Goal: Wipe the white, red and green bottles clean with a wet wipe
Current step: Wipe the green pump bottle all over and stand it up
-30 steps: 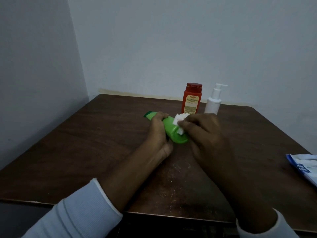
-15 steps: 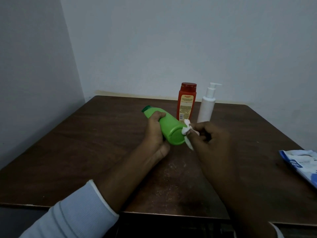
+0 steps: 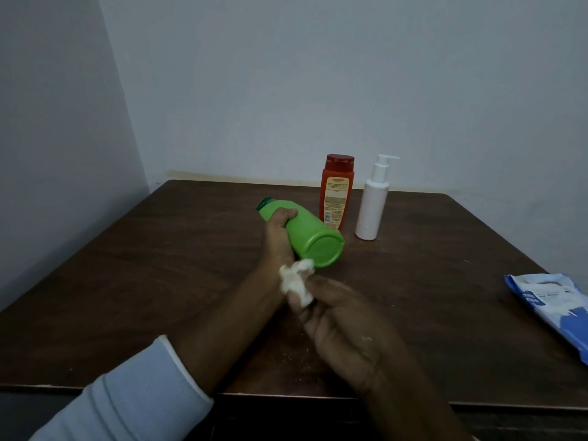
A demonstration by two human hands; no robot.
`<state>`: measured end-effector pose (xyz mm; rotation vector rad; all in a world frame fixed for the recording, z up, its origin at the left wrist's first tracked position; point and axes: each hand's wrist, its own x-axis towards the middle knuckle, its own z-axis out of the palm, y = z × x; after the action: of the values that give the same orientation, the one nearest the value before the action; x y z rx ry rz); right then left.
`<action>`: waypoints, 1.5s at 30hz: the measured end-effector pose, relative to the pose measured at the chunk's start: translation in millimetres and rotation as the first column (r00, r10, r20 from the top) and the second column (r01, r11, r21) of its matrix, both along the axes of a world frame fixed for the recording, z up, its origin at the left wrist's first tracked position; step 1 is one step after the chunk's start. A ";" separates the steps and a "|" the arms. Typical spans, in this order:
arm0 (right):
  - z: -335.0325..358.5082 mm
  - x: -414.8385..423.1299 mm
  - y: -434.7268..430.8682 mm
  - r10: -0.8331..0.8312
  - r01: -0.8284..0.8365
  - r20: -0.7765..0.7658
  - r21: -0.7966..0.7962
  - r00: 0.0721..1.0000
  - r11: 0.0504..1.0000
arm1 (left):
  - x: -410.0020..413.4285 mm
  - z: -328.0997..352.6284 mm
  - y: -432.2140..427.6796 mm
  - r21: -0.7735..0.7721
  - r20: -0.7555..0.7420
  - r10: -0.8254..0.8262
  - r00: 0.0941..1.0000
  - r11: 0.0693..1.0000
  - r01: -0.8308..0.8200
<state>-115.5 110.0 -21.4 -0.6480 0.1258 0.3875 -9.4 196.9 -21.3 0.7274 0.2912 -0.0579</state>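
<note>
Gripping the green bottle round its upper body just below the cap, your left hand held it above the table, tilted nearly flat, cap pointing away and flat base toward you. Its smooth, stiff plastic looked light enough for one hand, but I judged it would turn slippery once damp, so the narrower part near the cap seemed the surest hold. No label showed on the side you faced.

Your right hand pinched the crumpled wet wipe in its fingertips, and the wipe seemed to touch the base's lower rim.

Behind stood the red bottle, whose yellow label carried a red brand word too blurred to read, and just beside it the plain white bottle. The print on the blue-and-white wipe pack at the right edge was unreadable too.
</note>
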 end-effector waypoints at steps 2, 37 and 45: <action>4.2 -11.4 1.6 0.126 -0.113 0.095 -0.135 0.987 0.984 | -0.1 1.4 -0.4 -0.023 -0.018 0.029 0.999 0.999 -0.030; 25.3 36.1 -92.4 0.438 0.997 0.896 -0.063 0.077 -0.047 | -12.1 -10.2 -1.0 0.171 0.376 -0.515 0.770 0.856 0.488; 51.0 81.6 -69.3 0.639 0.997 0.765 -0.066 0.080 -0.045 | -17.7 -10.6 -7.2 0.260 0.325 -0.575 0.751 0.818 0.513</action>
<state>-33.9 40.8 29.6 -2.3105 -0.9529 -1.2496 -27.0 189.8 -31.8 0.9442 -0.3206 -0.4508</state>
